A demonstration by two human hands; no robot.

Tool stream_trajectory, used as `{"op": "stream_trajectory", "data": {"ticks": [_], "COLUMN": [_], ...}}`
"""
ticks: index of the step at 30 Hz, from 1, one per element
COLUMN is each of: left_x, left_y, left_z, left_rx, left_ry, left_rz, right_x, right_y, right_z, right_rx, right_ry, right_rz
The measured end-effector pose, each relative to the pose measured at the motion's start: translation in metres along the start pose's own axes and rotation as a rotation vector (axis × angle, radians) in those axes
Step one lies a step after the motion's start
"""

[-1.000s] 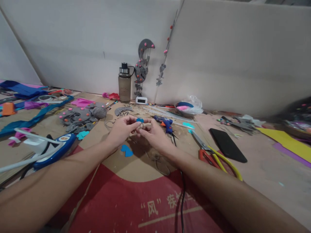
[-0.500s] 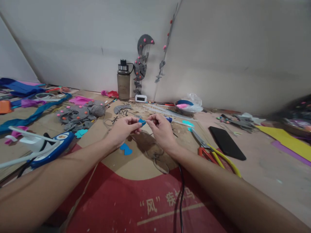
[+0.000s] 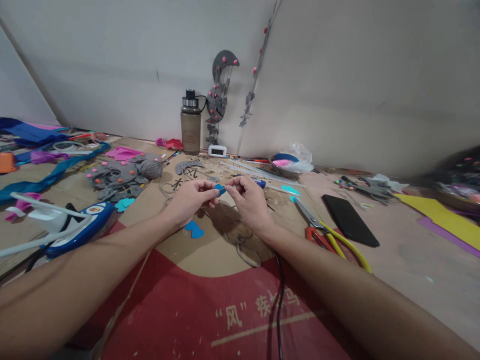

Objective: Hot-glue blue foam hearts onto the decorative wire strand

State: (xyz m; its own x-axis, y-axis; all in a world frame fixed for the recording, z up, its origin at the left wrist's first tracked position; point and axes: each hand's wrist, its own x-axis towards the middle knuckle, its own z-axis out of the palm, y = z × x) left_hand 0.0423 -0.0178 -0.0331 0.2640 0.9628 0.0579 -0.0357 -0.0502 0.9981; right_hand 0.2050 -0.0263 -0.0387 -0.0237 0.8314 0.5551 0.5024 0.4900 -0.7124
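My left hand [image 3: 191,199] and my right hand [image 3: 249,200] meet over the middle of the cardboard-covered table. Both pinch a small blue felt piece [image 3: 220,189] between thumb and fingertips. A thin grey cord [image 3: 245,247] hangs from the hands and loops on the cardboard below my right wrist. A blue felt heart [image 3: 194,230] lies flat under my left wrist. The blue glue gun [image 3: 261,184] is mostly hidden behind my right hand, and its black cable [image 3: 279,300] runs toward me.
Red and yellow scissors [image 3: 330,235] and a black phone [image 3: 349,220] lie to the right. Grey felt shapes [image 3: 116,180], a grey yarn ball [image 3: 150,169], a bottle [image 3: 190,125], a small clock [image 3: 218,150] and a bowl [image 3: 287,165] sit behind. A blue and white object [image 3: 75,227] lies left.
My right hand has closed from a spread pose into a pinch on the blue piece, covering the glue gun. Both hands have barely moved in the last half second.
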Motion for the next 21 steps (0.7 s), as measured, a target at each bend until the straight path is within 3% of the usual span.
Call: {"op": "stream_trajectory", "data": {"ticks": [6,13,21], "left_x": [-0.0026,-0.0008,-0.001], "left_y": [0.0031,0.0018,-0.0002], "left_z": [0.0014,0.0008,0.0], "left_rx": [0.02,-0.112,0.091], "left_ry": [-0.019,-0.088,-0.031], "left_rz": [-0.056,-0.033,-0.032], "right_x": [0.0006,-0.0001,-0.0012], "right_y": [0.0013,0.0032,0.0012], "right_z": [-0.0008,-0.0001,-0.0003], "right_rx": [-0.006,-0.016,-0.022], "right_ry": [-0.011,-0.012,-0.01], "right_rz": [-0.008,0.003,0.001]}}
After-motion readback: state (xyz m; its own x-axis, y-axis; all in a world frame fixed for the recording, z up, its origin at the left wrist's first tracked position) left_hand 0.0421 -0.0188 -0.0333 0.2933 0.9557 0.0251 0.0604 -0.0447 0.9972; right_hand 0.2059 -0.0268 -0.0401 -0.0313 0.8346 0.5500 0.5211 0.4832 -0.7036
